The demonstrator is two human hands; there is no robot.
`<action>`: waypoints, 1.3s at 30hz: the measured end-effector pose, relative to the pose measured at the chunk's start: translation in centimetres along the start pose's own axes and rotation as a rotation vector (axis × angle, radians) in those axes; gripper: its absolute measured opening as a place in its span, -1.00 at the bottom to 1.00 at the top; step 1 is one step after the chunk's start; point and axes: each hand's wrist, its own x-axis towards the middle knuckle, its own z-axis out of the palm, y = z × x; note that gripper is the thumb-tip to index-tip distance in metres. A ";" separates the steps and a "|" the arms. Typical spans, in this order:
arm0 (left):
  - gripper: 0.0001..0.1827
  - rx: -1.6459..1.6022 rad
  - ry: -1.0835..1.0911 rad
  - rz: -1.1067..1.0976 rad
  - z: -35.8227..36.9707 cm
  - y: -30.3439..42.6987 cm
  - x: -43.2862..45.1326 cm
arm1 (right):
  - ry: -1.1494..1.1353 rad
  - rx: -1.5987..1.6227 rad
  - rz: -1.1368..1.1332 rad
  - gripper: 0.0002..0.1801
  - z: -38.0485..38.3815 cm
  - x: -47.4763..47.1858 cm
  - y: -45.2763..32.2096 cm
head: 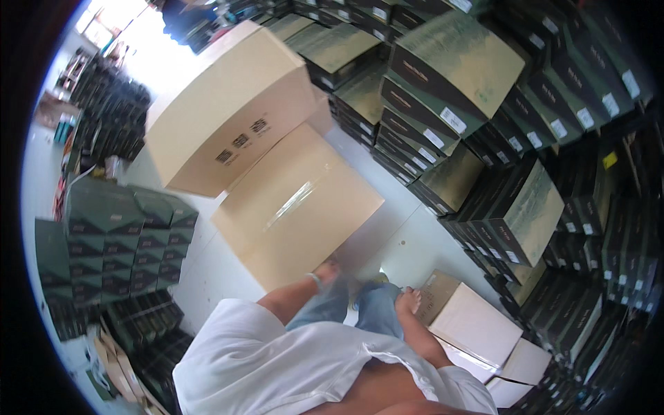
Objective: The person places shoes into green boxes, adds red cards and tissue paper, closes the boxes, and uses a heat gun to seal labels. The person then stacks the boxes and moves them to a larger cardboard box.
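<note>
My left hand (pixel 327 272), blurred, is beside the near edge of a large closed cardboard carton (pixel 298 212) with shiny clear tape across its top. Its fingers are too smeared to tell whether they grip or touch the carton. A bracelet or band circles that wrist. My right hand (pixel 409 301) is at my knee, beside a smaller brown carton (pixel 438 298); its fingers look apart and nothing shows in them. Behind the taped carton stands another large carton (pixel 228 114) with dark printed marks on its side.
Stacks of dark green lidded boxes (pixel 456 62) with white labels line the right side. More green boxes (pixel 119 233) are piled at left. Light cartons (pixel 477 324) sit at lower right. Pale floor (pixel 410 233) lies between the cartons and the right stacks. A person (pixel 187 21) is partly visible at the top.
</note>
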 end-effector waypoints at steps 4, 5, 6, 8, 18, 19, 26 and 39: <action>-0.60 0.157 0.376 -0.337 -10.9 0.6 -17.7 | -0.225 0.331 0.041 -0.69 -2.1 -5.8 1.3; -0.59 0.137 0.403 -0.341 -13.4 1.7 -23.0 | -0.310 0.463 0.008 -0.67 -2.9 -7.3 1.7; -0.60 0.190 0.450 -0.396 -15.9 -0.5 -26.6 | -0.269 0.443 -0.101 -0.65 -4.6 -8.4 1.3; -0.60 0.167 0.539 -0.449 -18.7 -4.0 -33.7 | -0.183 0.381 -0.293 -0.59 -8.2 -10.4 1.5; -0.60 0.130 0.698 -0.335 -16.9 -24.7 -46.1 | 0.089 0.382 0.237 -0.67 -11.4 -8.7 7.8; -0.57 0.081 0.622 -0.367 -18.7 -25.5 -47.5 | 0.023 0.283 0.261 -0.66 -12.2 -12.8 7.3; -0.65 0.406 0.402 -0.204 -25.3 -39.1 -57.1 | -0.643 -0.052 0.064 -0.59 -6.5 -26.1 -6.6; -0.68 -0.124 0.842 -0.215 -32.9 -41.5 -50.1 | -0.263 0.165 -0.587 -0.55 -7.0 -19.3 -50.9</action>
